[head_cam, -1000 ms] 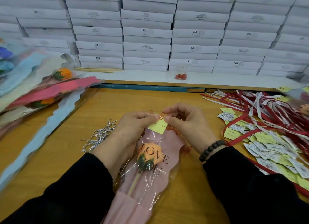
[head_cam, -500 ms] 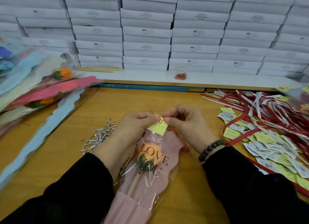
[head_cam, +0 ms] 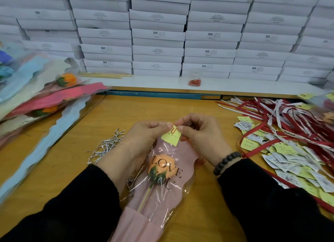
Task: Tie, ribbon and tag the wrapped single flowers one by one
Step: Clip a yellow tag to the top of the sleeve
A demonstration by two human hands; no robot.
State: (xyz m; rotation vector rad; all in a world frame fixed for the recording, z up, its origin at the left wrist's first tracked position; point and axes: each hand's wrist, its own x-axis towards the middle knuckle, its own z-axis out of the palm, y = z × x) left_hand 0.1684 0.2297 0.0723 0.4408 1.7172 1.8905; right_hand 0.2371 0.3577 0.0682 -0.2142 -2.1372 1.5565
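Both hands are pinching the same little yellow tag (head_cam: 170,138) at the top of the wrapped flower (head_cam: 161,169) — left hand (head_cam: 144,138) with thumb and finger on its left edge, right hand (head_cam: 198,131) on the upper right corner. Since half a second ago almost nothing has changed; the tag just sits a hair more upright between my fingertips. One orange rose in a pink sleeve, printed LOVE YOU, lies on the wooden table (head_cam: 126,111) under my wrists, pointing away from me. Just left of my left hand there's a heap of silver twist ties (head_cam: 106,146) — too many to count. On the right, a tangle of red and white ribbons (head_cam: 289,119) over loose tags (head_cam: 289,158). Far left is a stack of wrapped flowers (head_cam: 45,97). One small clear bag of red clips (head_cam: 194,82) sits below the wall of white boxes (head_cam: 159,34).
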